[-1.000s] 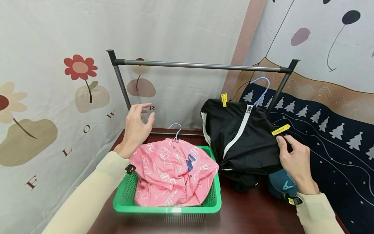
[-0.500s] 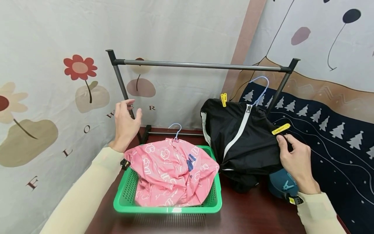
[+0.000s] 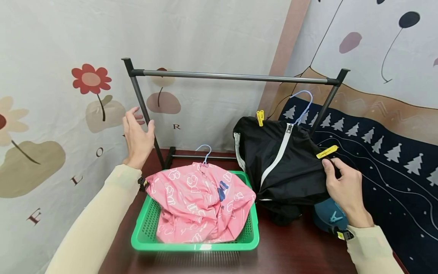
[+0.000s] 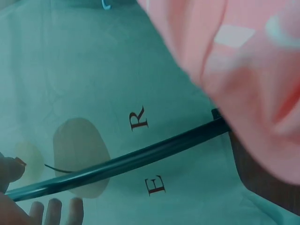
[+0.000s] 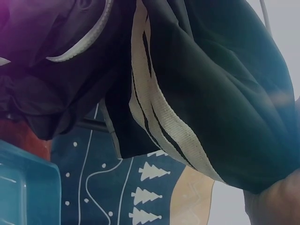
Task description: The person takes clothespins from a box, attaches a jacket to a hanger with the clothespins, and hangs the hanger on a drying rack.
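Note:
My left hand (image 3: 137, 139) is raised beside the clothes rack's left post (image 3: 145, 106), its fingers spread and holding nothing. In the left wrist view the post (image 4: 140, 158) runs between the thumb and the other fingers; contact cannot be told. With thumb and fingers my right hand (image 3: 345, 186) pinches the shoulder edge of a black jacket (image 3: 297, 163) with a white zip. That jacket is on a light blue hanger (image 3: 306, 99), and two yellow clothespins (image 3: 327, 152) (image 3: 260, 118) are clipped on it. The right wrist view shows its white-striped sleeve (image 5: 164, 112).
A pink patterned jacket (image 3: 202, 205) on another hanger (image 3: 206, 153) lies in a green basket (image 3: 195, 246) on the dark red table (image 3: 294, 251). The rack's bar (image 3: 232, 76) spans above. A blue bin (image 3: 323, 217) holding a clothespin stands at the right.
My left hand has moved left, from over the pink jacket to the rack's left post. The right hand keeps its grip on the black jacket, nearly still.

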Demonstrator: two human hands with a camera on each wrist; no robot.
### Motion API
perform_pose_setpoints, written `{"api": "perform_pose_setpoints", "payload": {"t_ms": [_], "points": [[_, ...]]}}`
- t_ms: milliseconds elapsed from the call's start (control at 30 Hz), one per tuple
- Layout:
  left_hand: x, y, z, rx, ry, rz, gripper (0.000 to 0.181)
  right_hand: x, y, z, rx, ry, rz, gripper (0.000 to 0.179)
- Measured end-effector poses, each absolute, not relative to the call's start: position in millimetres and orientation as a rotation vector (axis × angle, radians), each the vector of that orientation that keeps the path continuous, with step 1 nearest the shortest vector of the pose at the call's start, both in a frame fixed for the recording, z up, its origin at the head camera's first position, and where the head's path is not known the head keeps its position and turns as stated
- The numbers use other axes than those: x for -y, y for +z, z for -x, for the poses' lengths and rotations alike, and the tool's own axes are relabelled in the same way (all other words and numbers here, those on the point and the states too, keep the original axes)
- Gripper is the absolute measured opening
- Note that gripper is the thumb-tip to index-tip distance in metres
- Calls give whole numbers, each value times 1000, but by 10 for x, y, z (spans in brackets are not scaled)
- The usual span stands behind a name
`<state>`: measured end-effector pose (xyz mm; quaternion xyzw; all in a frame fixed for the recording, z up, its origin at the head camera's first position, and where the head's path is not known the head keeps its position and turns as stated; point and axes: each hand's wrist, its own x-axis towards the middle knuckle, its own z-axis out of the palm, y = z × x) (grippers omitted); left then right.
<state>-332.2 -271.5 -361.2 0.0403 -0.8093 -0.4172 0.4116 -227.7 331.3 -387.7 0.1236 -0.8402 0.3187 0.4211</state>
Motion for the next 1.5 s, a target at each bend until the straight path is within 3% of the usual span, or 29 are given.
{"api": "perform_pose_setpoints", "payload": {"t_ms": [967, 1500], "points": [[2839, -3402, 3382, 2146, -954, -92, 55, -3287, -3819, 2315, 2077, 772, -349, 22], [2855, -3501, 3379, 2156, -938, -90, 56, -3357, -3618, 2383, 2041, 697, -353, 22]]}}
